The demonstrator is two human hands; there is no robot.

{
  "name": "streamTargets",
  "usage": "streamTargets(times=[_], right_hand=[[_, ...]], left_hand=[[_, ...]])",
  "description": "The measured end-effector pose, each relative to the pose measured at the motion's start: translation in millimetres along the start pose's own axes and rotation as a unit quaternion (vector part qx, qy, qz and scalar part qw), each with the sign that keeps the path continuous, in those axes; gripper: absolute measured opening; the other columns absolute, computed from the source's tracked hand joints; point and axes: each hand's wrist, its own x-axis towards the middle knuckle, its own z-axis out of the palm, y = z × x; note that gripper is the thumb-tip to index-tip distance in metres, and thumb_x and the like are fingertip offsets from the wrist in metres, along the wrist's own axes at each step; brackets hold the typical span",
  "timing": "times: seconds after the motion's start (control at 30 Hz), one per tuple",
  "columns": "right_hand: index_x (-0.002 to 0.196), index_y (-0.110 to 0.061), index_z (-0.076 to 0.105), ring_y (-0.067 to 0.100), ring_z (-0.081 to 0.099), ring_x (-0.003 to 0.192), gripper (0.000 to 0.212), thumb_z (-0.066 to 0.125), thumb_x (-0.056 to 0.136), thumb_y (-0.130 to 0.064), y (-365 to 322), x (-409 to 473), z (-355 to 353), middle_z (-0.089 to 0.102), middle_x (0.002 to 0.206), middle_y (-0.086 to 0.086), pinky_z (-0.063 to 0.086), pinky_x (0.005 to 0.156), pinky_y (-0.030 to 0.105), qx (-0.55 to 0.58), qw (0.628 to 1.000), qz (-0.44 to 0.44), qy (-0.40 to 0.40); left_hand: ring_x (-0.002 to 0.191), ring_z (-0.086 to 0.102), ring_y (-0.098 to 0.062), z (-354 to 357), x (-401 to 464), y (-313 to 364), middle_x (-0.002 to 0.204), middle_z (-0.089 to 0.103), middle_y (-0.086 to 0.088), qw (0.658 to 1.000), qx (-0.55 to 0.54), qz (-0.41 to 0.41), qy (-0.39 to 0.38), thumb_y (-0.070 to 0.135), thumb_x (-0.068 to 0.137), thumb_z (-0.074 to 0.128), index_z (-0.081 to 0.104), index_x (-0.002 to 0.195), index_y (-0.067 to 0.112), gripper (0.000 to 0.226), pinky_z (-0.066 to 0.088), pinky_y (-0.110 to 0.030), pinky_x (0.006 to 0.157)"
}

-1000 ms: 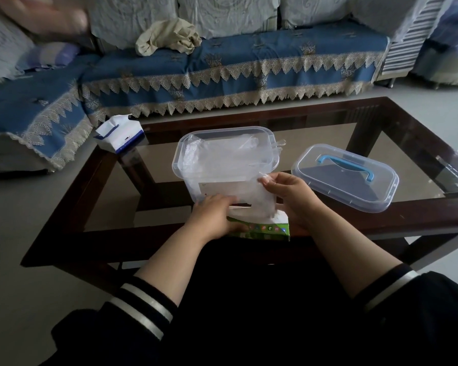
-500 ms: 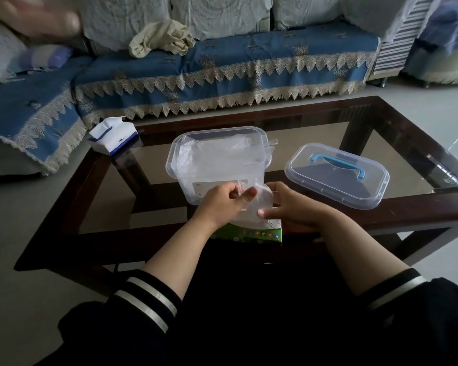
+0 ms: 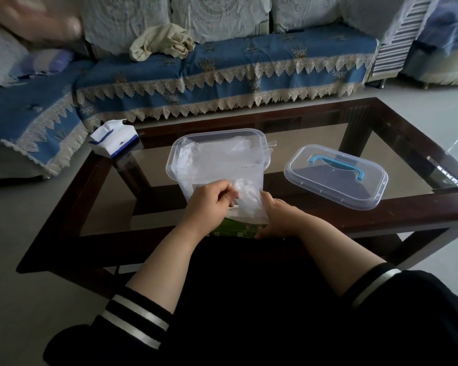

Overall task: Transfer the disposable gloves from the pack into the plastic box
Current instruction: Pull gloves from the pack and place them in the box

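The left hand pinches a clear glove drawn up from the green pack. The right hand, at the glove's three o'clock, grips the pack, steadying it. At twelve o'clock the plastic box, open, already holds gloves. The film could cling and drag out extra gloves if the pack lifts.

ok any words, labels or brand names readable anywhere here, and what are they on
None can be read.
Green glove pack: coloured print along its edge, too blurred to read.
Clear plastic box: a small pale label on its front wall, above the left hand, too small to read.
White and blue tissue pack: a dark mark on its side, illegible.
Clear lid with blue handle: no text visible.
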Motion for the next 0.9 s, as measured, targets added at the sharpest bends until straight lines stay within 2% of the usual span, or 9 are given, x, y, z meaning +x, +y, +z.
streamTargets(times=[0.2,0.33,0.4,0.47,0.57,0.67,0.73,0.77,0.9], right_hand=[[0.149,-0.026,0.011,0.025,0.036,0.136,0.113,0.085,0.065,-0.038,10,4,-1,0.035,0.151,0.0,0.03,0.111,0.052,0.011,1.0,-0.003,-0.01],[0.151,-0.023,0.013,0.024,0.03,0.14,0.114,0.081,0.064,-0.054,3,-3,-4,0.029,0.154,0.003,0.026,0.114,0.049,0.006,1.0,-0.016,0.013],[0.146,-0.021,0.028,0.018,0.041,0.131,0.096,0.077,0.07,-0.054,-3,-13,-11,0.041,0.146,0.002,0.034,0.11,0.041,0.052,0.995,-0.055,0.064],[0.124,-0.018,0.054,0.01,0.057,0.103,0.054,0.074,0.079,-0.04,-11,-29,-19,0.061,0.118,-0.005,0.047,0.094,0.033,0.142,0.973,-0.109,0.147],[0.094,-0.017,0.067,0.014,0.066,0.084,0.01,0.063,0.088,-0.025,-21,-51,-28,0.073,0.092,0.004,0.054,0.084,0.033,0.397,0.882,-0.143,0.21],[0.094,-0.006,0.064,0.02,0.069,0.079,0.019,0.046,0.097,-0.007,-21,-52,-35,0.073,0.086,0.008,0.057,0.079,0.033,0.656,0.705,-0.134,0.236],[0.096,-0.005,0.062,0.022,0.069,0.08,0.03,0.036,0.101,-0.02,-20,-48,-41,0.073,0.085,0.009,0.055,0.081,0.037,0.722,0.641,-0.13,0.225],[0.099,-0.006,0.062,0.022,0.069,0.084,0.043,0.032,0.102,-0.036,-21,-47,-44,0.073,0.089,0.009,0.054,0.084,0.037,0.721,0.651,-0.126,0.199],[0.12,-0.019,0.059,0.013,0.062,0.111,0.083,0.028,0.074,-0.08,-39,-40,-36,0.068,0.115,-0.003,0.046,0.095,0.033,0.558,0.821,-0.11,0.049]], left_hand=[[0.071,0.055,-0.01,-50,1,5,0.075,0.056,-0.003,0.968,-0.212,-0.027,0.13,0.02,0.103,0.043,0.054,0.081,0.017,0.025,0.049,-0.018,0.069],[0.087,0.064,-0.016,-70,2,19,0.089,0.069,0.001,0.934,-0.334,-0.033,0.124,0.021,0.106,0.037,0.06,0.097,0.02,0.025,0.052,-0.026,0.077],[0.091,0.069,-0.013,-71,4,19,0.092,0.074,0.004,0.917,-0.382,-0.032,0.115,0.02,0.106,0.031,0.059,0.105,0.013,0.029,0.054,-0.028,0.073],[0.093,0.068,-0.023,-70,5,14,0.095,0.074,-0.005,0.899,-0.423,-0.027,0.105,0.02,0.102,0.027,0.057,0.109,0.007,0.034,0.055,-0.032,0.071],[0.086,0.069,-0.028,-68,3,9,0.094,0.073,-0.012,0.88,-0.461,-0.058,0.094,0.016,0.103,0.02,0.059,0.107,0.004,0.041,0.056,-0.032,0.068],[0.075,0.069,-0.025,-66,4,7,0.089,0.073,-0.014,0.886,-0.452,-0.071,0.074,0.017,0.102,0.022,0.056,0.109,-0.008,0.043,0.055,-0.03,0.065],[0.066,0.066,-0.023,-67,5,9,0.079,0.072,-0.013,0.893,-0.438,-0.086,0.054,0.016,0.102,0.022,0.065,0.091,-0.005,0.049,0.054,-0.028,0.063],[0.064,0.064,-0.021,-67,5,12,0.075,0.072,-0.012,0.899,-0.427,-0.091,0.043,0.016,0.102,0.022,0.069,0.08,0.0,0.055,0.053,-0.027,0.062],[0.061,0.06,-0.016,-63,5,25,0.068,0.069,-0.005,0.934,-0.344,-0.095,-0.011,0.011,0.099,0.026,0.067,0.073,0.008,0.049,0.048,-0.025,0.057]])
